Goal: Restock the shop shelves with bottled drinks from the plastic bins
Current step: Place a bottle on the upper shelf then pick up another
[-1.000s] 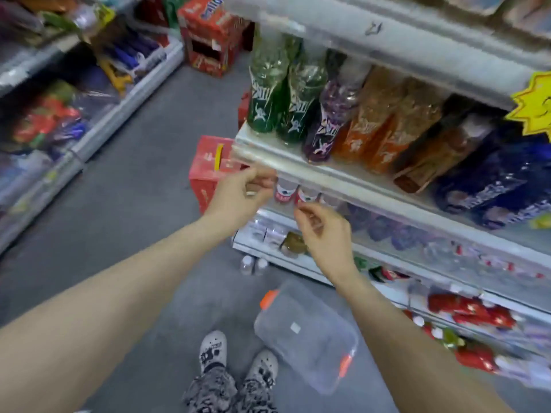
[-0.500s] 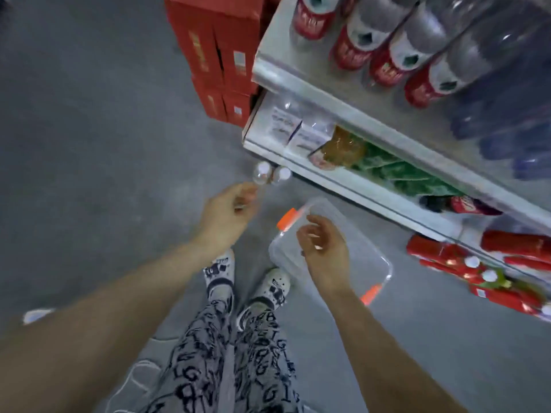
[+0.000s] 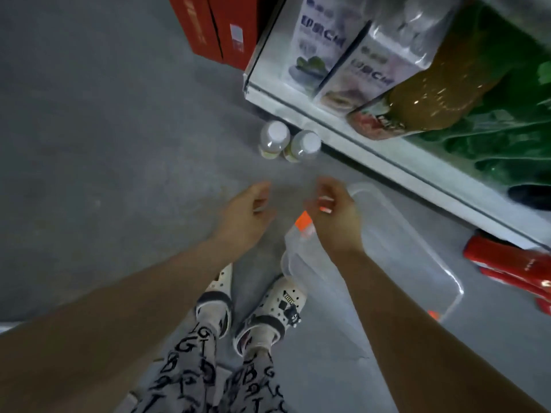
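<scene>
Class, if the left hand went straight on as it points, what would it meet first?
The left hand would probably reach the left white-capped bottle on the floor first; depth unclear.

The light is dim and flat, with a cold grey cast on the floor (image 3: 104, 129), and the shadows are soft and weak. Motion blur smears the whole frame, most on the left hand (image 3: 247, 216), the right hand (image 3: 335, 220) and the cartons (image 3: 319, 40), while small glints show on the brown bottle (image 3: 432, 93). The wide lens bends the shelf edge (image 3: 387, 159) and stretches everything near the bottom corners.
</scene>
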A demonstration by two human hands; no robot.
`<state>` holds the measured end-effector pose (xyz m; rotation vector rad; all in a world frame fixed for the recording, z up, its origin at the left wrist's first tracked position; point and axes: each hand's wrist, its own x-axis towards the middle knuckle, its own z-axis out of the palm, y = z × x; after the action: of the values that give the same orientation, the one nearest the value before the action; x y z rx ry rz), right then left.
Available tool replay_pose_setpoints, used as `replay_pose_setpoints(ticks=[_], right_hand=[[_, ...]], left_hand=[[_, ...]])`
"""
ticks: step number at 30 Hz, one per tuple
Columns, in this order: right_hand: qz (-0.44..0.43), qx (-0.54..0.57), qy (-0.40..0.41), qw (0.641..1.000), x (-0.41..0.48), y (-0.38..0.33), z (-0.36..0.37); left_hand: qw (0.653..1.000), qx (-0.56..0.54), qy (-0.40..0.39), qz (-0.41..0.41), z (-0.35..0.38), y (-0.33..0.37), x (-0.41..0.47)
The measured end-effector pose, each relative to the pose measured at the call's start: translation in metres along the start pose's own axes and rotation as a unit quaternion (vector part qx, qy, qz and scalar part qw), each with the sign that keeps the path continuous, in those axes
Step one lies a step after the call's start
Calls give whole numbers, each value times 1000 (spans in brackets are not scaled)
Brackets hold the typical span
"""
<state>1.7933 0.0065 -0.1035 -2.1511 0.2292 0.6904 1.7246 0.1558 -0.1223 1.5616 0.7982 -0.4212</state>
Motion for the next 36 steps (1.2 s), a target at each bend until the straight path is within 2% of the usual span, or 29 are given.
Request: replay_pose_setpoints(ticks=[2, 10, 14, 17, 21, 25, 33, 36], right_hand=[[-18, -8, -2, 1000, 33, 10, 9], [-56, -72, -12, 996, 127, 32, 26], [-78, -95, -38, 992, 140, 43, 31], [-75, -84, -30, 993, 143, 48, 35], [-77, -93, -33, 992, 143, 51, 43], [-120, -182, -47, 975, 147, 50, 47], [-74, -151, -106, 980, 137, 52, 47], [-20, -94, -107, 990, 122, 53, 43]], left_hand=[[1000, -2, -11, -13, 10, -11, 26], [997, 52, -56, 25, 33, -33, 91], [994, 71, -75, 36, 38, -36, 111], [990, 88, -92, 57, 38, -39, 124], [991, 67, -98, 53, 41, -38, 133], [991, 58, -107, 57, 44, -42, 138], [990, 78, -106, 55, 30, -58, 127], [989, 76, -110, 65, 22, -55, 112]])
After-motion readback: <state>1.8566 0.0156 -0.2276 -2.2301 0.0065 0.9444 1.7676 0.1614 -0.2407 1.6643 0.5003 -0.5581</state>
